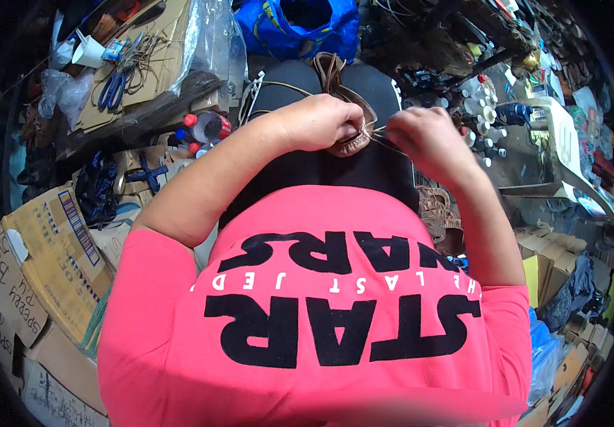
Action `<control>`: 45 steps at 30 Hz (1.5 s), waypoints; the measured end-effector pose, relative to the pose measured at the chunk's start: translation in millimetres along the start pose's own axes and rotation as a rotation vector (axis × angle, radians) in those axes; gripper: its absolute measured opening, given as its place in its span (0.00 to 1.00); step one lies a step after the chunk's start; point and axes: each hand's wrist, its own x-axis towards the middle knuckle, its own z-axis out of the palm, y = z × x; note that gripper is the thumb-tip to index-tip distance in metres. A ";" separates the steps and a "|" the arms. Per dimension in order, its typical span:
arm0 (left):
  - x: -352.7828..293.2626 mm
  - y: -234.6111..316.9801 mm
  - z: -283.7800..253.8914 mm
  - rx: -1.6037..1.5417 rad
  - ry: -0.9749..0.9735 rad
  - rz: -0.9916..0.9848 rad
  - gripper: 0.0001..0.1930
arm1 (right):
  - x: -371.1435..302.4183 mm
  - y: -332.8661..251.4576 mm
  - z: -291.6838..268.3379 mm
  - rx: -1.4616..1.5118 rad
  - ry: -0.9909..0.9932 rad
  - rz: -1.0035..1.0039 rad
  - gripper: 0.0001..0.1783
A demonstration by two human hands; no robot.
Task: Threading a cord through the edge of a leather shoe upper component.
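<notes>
A brown leather shoe upper (352,148), gathered with stitches around its toe, rests between my thighs on dark trousers. My left hand (327,122) is closed on its left side, thumb and fingers pressed near the seam. Pale thread (377,132) runs from the stitching to my right hand (426,139), which is held just right of the shoe with its fingers pinched together on the thread. A thin dark line below these fingers is too fine to identify. A tan cord (286,85) loops over my left thigh.
A blue bag (296,28) stands ahead. At the left, blue-handled scissors (113,91) lie on cardboard, with red-capped bottles (211,127) nearer me. Several bottles (481,107) stand at the right. Cardboard boxes (58,242) fill the near left, and stitched brown shoe pieces (438,210) lie by my right thigh.
</notes>
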 end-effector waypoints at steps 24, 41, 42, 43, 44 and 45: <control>-60.1 39.2 -62.2 -1.412 -0.027 0.241 0.15 | 1.1 17.7 5.8 2.342 0.089 -0.266 0.14; -235.5 -86.0 -235.5 0.774 0.763 -0.914 0.20 | -309.1 259.3 2.2 -0.146 -0.413 1.032 0.16; -196.4 -74.4 -199.8 0.689 0.664 -0.634 0.18 | -263.9 236.7 15.3 0.111 -0.302 0.832 0.17; -155.9 -77.1 -160.0 0.620 0.680 -0.283 0.17 | -224.9 210.3 25.8 0.187 -0.231 0.746 0.18; -111.7 -40.0 -119.3 0.535 0.575 -0.289 0.16 | -158.5 146.1 20.6 0.300 -0.147 0.683 0.19; -81.8 -25.9 -90.7 0.226 0.470 -0.126 0.16 | -123.4 111.7 20.4 0.540 -0.030 0.639 0.18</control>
